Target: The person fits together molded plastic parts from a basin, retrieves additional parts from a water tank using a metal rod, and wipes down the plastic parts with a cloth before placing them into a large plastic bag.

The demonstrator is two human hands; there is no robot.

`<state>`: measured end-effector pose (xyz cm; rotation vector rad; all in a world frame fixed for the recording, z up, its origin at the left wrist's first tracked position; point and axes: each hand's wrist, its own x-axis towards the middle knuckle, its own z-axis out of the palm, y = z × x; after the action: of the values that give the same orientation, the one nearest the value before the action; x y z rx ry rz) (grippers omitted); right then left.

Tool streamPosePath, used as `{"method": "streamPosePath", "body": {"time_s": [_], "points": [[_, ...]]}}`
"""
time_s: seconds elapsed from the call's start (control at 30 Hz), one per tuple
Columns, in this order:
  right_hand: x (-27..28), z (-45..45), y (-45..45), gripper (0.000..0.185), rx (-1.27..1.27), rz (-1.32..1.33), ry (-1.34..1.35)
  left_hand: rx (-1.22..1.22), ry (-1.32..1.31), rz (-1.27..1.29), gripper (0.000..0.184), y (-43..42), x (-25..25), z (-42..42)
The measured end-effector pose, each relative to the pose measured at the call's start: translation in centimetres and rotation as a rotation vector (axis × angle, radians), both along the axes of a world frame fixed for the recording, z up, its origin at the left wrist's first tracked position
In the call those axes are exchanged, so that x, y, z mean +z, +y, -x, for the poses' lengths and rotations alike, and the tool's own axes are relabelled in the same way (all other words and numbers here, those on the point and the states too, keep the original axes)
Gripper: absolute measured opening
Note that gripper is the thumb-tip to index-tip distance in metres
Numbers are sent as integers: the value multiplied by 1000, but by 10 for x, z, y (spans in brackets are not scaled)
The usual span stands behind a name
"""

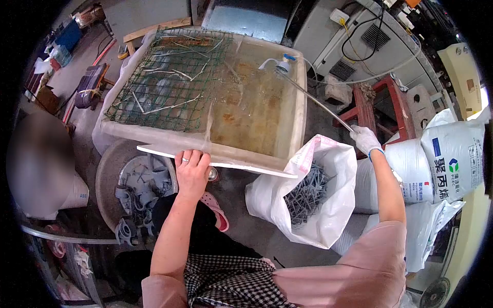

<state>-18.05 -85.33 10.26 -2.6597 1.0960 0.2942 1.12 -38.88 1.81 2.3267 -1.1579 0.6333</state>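
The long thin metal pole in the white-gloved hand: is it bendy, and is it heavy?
The long thin metal pole is probably stiff, as it runs nearly straight from the gloved right hand. It may be fairly light, being slim and held in one hand. Its far end could swing widely, because the hand grips the near end.

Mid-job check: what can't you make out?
Head view:
Palm of the left hand: hidden by its back.
Rod: tip too small to tell if touching the white tap.
Lower grey sticks in the white sack: covered by upper ones.
Fan: cut off by bottom edge.
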Motion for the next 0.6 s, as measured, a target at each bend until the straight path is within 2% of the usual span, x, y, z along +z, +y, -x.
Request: {"method": "streamPosePath", "body": {"time_s": [0.07, 0.17, 0.2, 0.33, 0.37, 0.47, 0.6], "points": [[-11, 8, -8, 33, -53, -6, -100, -5, 12, 4, 26, 1, 1, -1], [-26, 7, -22, 33, 21, 63, -25, -8, -3, 18, 25, -1, 1, 0], [-31, 3, -23, 33, -29, 24, -10, -6, 2, 13, 24, -1, 1, 0], [-58, -15, -12, 34, 18, 98, -28, 1, 7, -5, 21, 0, 2, -1], [-80, -19, -27, 36, 21, 84, 19, 3, 6, -2, 21, 0, 1, -2], [-76, -24, -15, 39, -65, 39, -4, -8, -14, 0, 19, 2, -1, -5], [-24, -19, 9, 38, -145, 139, -62, -14, 4, 30, 26, 6, -2, -7]]}}
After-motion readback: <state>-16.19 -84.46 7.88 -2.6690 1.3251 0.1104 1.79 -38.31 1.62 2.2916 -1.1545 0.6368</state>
